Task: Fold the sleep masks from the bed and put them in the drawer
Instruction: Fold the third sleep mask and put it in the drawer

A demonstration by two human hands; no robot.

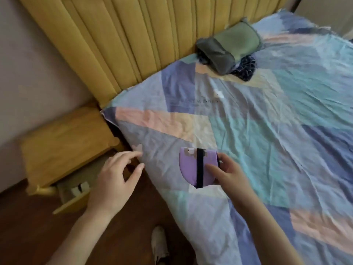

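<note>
**A:** In the lower centre of the frame, your right hand [227, 172] pinches the folded purple fabric sleep mask with the black elastic strap [198, 167]. The thumb lies on top and the fingers curl at its right edge. The mask sits just above or on the pastel patchwork bedsheet [267, 131]; whether it touches cannot be told.

**B:** Why hold it at the edge?

**A:** Judged from the fold, an edge pinch keeps both halves together and the strap trapped across the face, so the mask does not spring open in transit.

**B:** And the left hand [116, 178]?

**A:** It holds nothing. Its fingers are spread and loosely bent, hovering over the bed's edge at lower left of centre, near the mask but apart from it. It appears placed either to receive the mask or to steady the drawer.

**B:** Where is the drawer?

**A:** At lower left, the yellow wooden bedside drawer [73, 197] stands pulled out beneath the yellow nightstand [63, 142]. Something pale and dark lies inside; it is too blurred to identify.

**B:** What remains?

**A:** At upper centre, against the mustard padded headboard [124, 44], a grey-green padded sleep mask [229, 46] rests on a dark navy patterned one [246, 68]. Both look unfolded, so the task is judged partway complete. Next step: carry the purple mask left and down to the drawer.
</note>
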